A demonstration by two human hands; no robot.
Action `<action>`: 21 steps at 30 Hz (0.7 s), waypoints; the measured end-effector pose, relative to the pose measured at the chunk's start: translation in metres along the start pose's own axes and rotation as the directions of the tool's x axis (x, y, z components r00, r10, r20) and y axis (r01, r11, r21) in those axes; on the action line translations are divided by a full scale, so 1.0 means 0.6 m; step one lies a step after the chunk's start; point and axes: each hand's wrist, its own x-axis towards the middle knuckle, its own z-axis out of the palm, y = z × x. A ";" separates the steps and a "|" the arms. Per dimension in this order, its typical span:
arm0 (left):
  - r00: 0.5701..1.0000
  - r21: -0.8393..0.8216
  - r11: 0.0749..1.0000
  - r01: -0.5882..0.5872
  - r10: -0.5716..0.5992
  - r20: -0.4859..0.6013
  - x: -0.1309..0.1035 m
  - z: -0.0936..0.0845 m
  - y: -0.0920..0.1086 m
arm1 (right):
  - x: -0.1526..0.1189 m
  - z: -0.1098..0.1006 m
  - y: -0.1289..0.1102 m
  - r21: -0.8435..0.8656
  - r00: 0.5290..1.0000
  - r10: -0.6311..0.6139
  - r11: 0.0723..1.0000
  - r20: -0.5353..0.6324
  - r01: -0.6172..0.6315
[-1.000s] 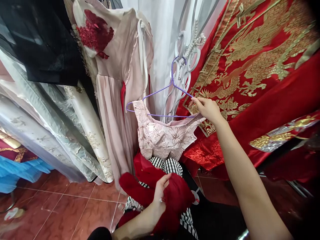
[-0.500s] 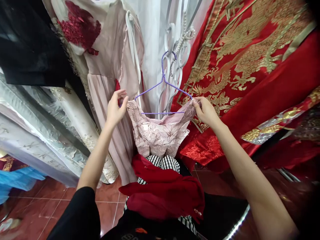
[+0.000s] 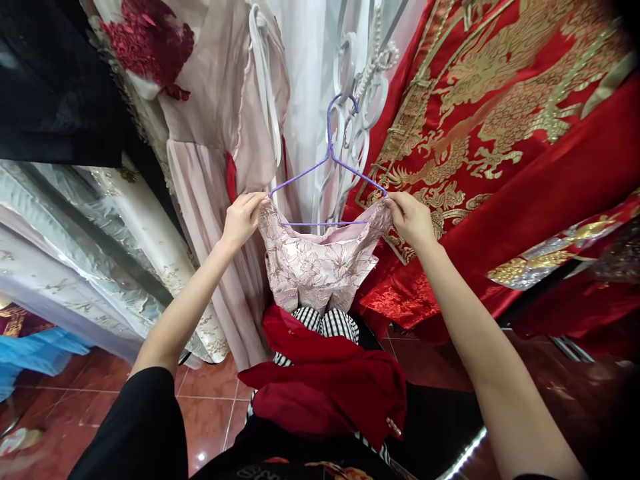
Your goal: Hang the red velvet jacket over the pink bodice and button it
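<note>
A pale pink dress with a floral pattern (image 3: pixel 325 263) hangs on a thin purple hanger (image 3: pixel 331 152), whose hook is up by a white scrollwork stand (image 3: pixel 345 67). My left hand (image 3: pixel 245 217) pinches the dress's left shoulder at the hanger's left end. At the other end, my right hand (image 3: pixel 411 217) is closed on the right shoulder. Below the pink bodice, black-and-white checked cloth (image 3: pixel 340 325) and a dark red garment (image 3: pixel 340 387) lie over my lap.
A long dusty-pink dress (image 3: pixel 200 180) with a red flower hangs at the left, beside white and grey gowns (image 3: pixel 145 233). Red cloth with gold embroidery (image 3: pixel 480 120) fills the right. Red floor tiles (image 3: pixel 207 407) show below.
My left hand has moved slightly right and its fingers have closed on the dress's left shoulder. My right hand keeps its hold at the other shoulder.
</note>
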 end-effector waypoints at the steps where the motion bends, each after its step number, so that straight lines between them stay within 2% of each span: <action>1: 0.999 -0.013 1.000 0.025 -0.025 -0.030 0.000 0.001 0.008 | 0.000 -0.004 0.000 0.002 1.000 0.008 1.000 0.013 -0.008; 3: 0.990 -0.046 0.993 0.113 -0.116 -0.076 0.001 0.004 0.022 | -0.001 -0.012 -0.001 0.003 0.998 0.066 0.998 0.007 -0.066; 5: 0.964 -0.095 0.969 0.229 -0.239 -0.118 0.003 0.005 0.026 | -0.007 -0.016 -0.002 0.019 0.985 0.157 0.988 -0.066 -0.156; 7: 0.930 -0.180 0.934 0.309 -0.336 -0.147 0.002 0.003 0.016 | -0.020 -0.015 0.003 0.077 0.957 0.236 0.971 -0.171 -0.226; 9: 0.907 -0.275 0.899 0.339 -0.390 -0.158 -0.007 -0.003 -0.003 | -0.041 -0.010 0.015 0.175 0.919 0.307 0.947 -0.248 -0.269; 12: 0.878 -0.346 0.852 0.393 -0.459 -0.133 -0.041 -0.015 -0.030 | -0.081 0.007 0.037 0.354 0.866 0.409 0.886 -0.287 -0.301; 15: 0.848 -0.325 0.828 0.456 -0.515 -0.123 -0.097 -0.023 -0.030 | -0.124 0.031 0.048 0.487 0.832 0.463 0.827 -0.304 -0.282; 18: 0.856 -0.224 0.846 0.483 -0.510 -0.081 -0.159 -0.025 -0.004 | -0.165 0.049 0.047 0.524 0.864 0.457 0.799 -0.210 -0.295; 20: 0.894 -0.126 0.890 0.439 -0.446 -0.033 -0.191 -0.028 0.020 | -0.186 0.054 0.046 0.536 0.871 0.469 0.778 -0.148 -0.328; 21: 0.924 -0.081 0.922 0.379 -0.382 -0.013 -0.200 -0.030 0.033 | -0.192 0.053 0.046 0.549 0.867 0.480 0.764 -0.131 -0.340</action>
